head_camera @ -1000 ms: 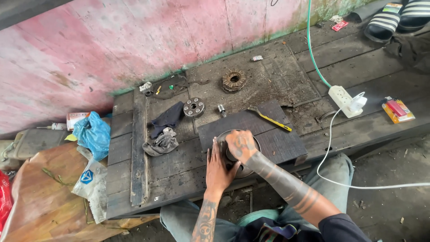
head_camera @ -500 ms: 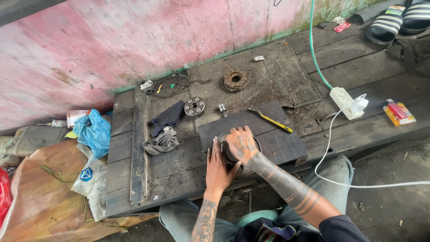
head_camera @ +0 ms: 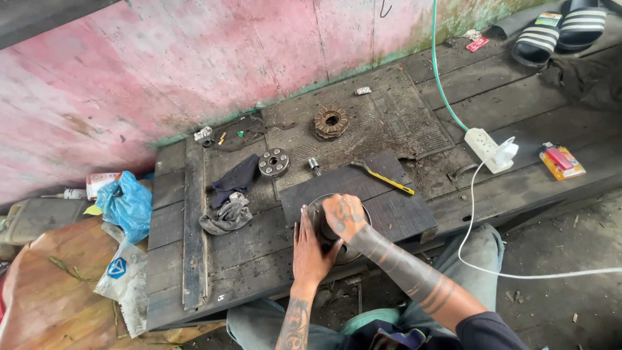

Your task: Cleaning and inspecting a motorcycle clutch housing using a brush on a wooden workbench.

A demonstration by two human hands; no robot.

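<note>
A: Nothing much has shifted since the earlier frame. Both our hands stay on the round grey metal drum, same spot, same grip; only the view drifts a little.

B: Largest first. We sit at the dark weathered plank workbench, against the faded pink wall. The drum lies on the dark ribbed rubber mat, at the bench's near edge, straight ahead of us.

A: Left hand: flat, fingers extended, pressed against the drum's left rim, bracing rather than gripping. Right hand: curled over the top centre, fingers closed around the hub. We cannot tell what sits under the palm.

B: The drum lies face up, axis vertical, so no long axis to note. Right hand is on top, left beside it; both touch.

A: Surroundings, descending. Black-and-white striped sandals far right. Blue plastic bag off the bench's left end. Crumpled dark rags left of the mat. White power strip with white cable trailing past our knee. Rusty toothed ring further back. Small grey holed disc. Yellow-handled tool on the mat's far edge, near the right hand yet apart.

B: Nothing lies between our hands and the drum.
</note>
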